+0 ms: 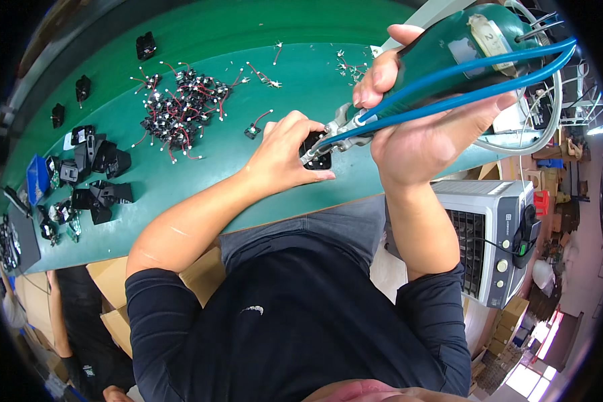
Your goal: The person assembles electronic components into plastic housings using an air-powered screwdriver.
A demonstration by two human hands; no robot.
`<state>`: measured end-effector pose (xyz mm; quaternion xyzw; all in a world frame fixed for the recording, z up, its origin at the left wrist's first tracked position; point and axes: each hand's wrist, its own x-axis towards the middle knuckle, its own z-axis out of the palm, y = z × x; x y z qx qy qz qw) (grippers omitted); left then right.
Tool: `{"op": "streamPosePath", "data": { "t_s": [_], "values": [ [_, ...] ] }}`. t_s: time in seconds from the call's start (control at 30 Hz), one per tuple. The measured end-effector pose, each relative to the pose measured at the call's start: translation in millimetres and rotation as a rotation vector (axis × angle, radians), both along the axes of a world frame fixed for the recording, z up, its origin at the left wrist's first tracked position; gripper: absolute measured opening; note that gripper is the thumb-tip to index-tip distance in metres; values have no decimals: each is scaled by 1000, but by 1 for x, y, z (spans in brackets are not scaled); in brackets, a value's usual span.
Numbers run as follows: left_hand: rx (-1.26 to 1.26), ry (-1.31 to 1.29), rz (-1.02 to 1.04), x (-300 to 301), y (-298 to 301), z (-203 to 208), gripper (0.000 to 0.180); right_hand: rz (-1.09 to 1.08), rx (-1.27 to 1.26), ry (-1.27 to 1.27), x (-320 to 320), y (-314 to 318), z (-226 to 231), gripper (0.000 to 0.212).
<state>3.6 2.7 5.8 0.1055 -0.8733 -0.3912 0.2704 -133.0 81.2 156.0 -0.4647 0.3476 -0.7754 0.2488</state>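
On the near edge of the green tabletop [228,154], the left hand [287,153] pinches a small black plastic part [323,161] between thumb and fingers, while the right hand [412,155] grips a bulbous dark-green tool with blue hoses [432,75], its metal tip at that part, right of a heap of black red-wired pieces [189,104].
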Motion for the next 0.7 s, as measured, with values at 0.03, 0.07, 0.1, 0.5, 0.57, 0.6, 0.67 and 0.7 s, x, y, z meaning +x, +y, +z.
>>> {"op": "streamPosePath", "data": {
  "t_s": [0.03,0.07,0.1,0.5,0.57,0.6,0.67,0.7],
  "values": [
    [-2,-1,1,0,0,1,82,1,-2,-1,1,1,-1,123],
    [0,-8,0,1,1,2,82,1,0,0,2,1,-2,123],
    [2,-15,0,1,1,2,82,2,2,1,3,0,-3,122],
    [-25,-30,-6,1,-5,-3,78,-232,209,-37,9,-14,-6,110],
    [-24,-17,39,4,-5,2,79,-278,120,6,-3,-23,17,108],
    [-25,-125,36,8,-5,6,86,-243,49,-53,-12,-28,38,106],
    [-49,-208,-16,9,-5,13,92,-374,-14,10,-18,-9,101,89],
    [-70,-194,-35,2,-10,21,92,-529,14,151,-12,6,123,74]
  ]
}}
